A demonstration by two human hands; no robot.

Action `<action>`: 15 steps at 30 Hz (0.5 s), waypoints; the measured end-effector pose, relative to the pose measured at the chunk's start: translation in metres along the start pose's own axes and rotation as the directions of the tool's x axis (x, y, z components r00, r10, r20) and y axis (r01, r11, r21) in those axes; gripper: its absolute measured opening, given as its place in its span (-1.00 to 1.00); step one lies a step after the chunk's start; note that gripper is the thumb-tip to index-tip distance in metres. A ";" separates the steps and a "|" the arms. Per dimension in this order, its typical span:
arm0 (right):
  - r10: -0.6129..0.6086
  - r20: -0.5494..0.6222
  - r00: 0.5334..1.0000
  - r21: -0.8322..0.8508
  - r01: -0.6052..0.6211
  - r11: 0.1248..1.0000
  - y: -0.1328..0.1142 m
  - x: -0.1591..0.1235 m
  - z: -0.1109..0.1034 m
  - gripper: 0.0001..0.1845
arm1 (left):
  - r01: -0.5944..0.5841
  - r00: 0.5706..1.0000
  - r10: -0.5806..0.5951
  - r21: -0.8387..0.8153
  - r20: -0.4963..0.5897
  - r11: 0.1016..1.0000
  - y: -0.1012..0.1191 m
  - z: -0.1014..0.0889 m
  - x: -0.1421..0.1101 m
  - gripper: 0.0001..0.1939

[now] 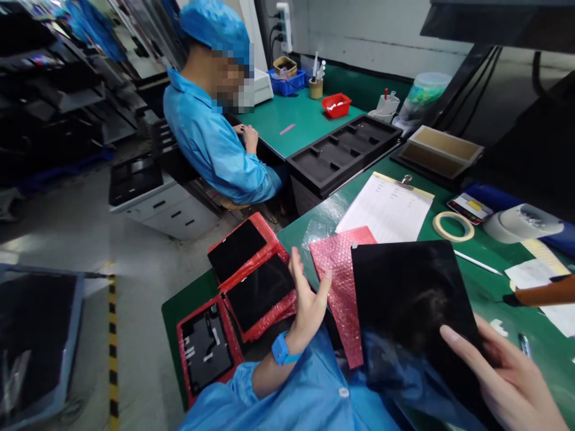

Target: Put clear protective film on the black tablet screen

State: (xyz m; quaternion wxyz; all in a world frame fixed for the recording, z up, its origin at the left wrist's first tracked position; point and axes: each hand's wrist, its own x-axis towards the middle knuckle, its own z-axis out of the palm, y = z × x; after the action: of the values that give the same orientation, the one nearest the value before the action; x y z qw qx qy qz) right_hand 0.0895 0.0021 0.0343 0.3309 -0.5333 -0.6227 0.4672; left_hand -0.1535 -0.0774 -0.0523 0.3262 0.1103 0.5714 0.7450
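Note:
My right hand (503,374) grips the lower right edge of a large black glossy panel (413,299), fingers laid over its face, holding it tilted over the green bench (494,287). My left hand (308,299) is raised with its fingers spread and holds nothing; it hovers between a sheet of pink bubble wrap (339,281) under the panel and a stack of black panels in red bubble bags (256,287). A blue band sits on my left wrist.
A clipboard with paper (389,206), a tape roll (453,225), a white pen (478,263) and a black foam tray (341,152) lie further back. A co-worker in blue coat and cap (215,131) sits at the neighbouring bench. Black trays (36,335) stand at the left.

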 end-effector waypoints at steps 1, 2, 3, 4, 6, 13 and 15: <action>0.015 -0.006 1.000 0.069 -0.015 0.997 0.008 -0.002 0.004 -0.22 | -0.052 0.999 0.052 0.044 0.002 0.998 0.006 -0.001 -0.002 0.13; 0.040 0.007 0.999 0.144 -0.040 0.989 0.017 -0.005 0.009 -0.22 | -0.089 0.995 0.084 0.090 0.055 0.992 0.012 -0.002 -0.003 0.05; 0.073 0.043 0.996 0.205 -0.080 0.975 0.025 -0.008 0.015 -0.22 | -0.099 0.985 0.079 0.124 0.152 0.987 0.019 0.000 -0.002 -0.05; 0.090 0.057 0.994 0.243 -0.101 0.965 0.034 -0.012 0.020 -0.22 | -0.094 0.965 0.052 0.150 0.259 0.984 0.024 0.002 -0.001 -0.13; 0.087 0.044 0.995 0.266 -0.096 0.959 0.047 -0.019 0.030 -0.22 | -0.065 0.909 -0.018 0.185 0.416 0.981 0.034 0.010 0.004 -0.23; -0.335 -0.281 0.899 -0.118 0.314 0.942 0.013 -0.031 0.028 -0.61 | -0.220 0.759 -0.039 0.313 0.650 0.924 0.067 0.024 0.008 -0.63; -0.540 -0.153 0.828 -0.247 0.496 0.832 -0.010 -0.029 0.026 -0.68 | -0.269 0.676 -0.076 0.342 0.733 0.900 0.076 0.025 0.004 -0.67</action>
State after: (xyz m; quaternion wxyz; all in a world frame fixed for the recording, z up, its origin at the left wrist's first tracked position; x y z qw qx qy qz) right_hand 0.0686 -0.0315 0.0375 0.4569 -0.4211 -0.7476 0.2345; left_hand -0.1699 -0.0655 0.0255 0.4537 0.4968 0.5335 0.5126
